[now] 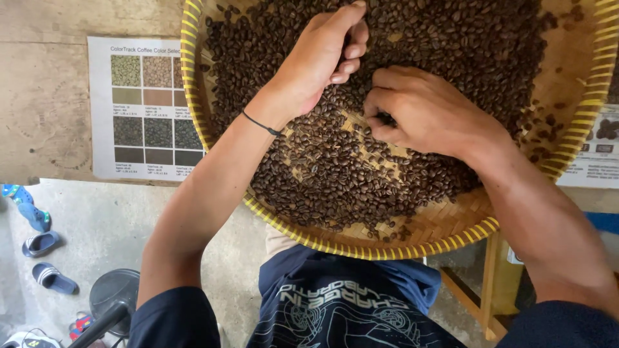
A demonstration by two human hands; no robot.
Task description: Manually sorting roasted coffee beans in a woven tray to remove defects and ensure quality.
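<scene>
Both hands in the tray [335, 248] of beans [335, 167]: left hand [322, 61] curled loosely at the pile's middle, contents not visible, right hand [422, 113] pinching beans just beside it toward the tray's right rim, pile spreading under and around both.

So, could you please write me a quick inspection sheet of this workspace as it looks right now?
Surface: wooden table, partly covered by a round woven tray with a yellow rim that overhangs the edge.
Job's things: dark roasted coffee beans spread across the tray, bare weave showing near the middle.
Clutter: printed colour chart at left, another sheet at right.
Grips: left hand curled over the beans, band on the wrist; right hand pinching among the beans.
Cables: nothing seen.
Surroundings: concrete floor, sandals, black round stand, wooden frame.
</scene>
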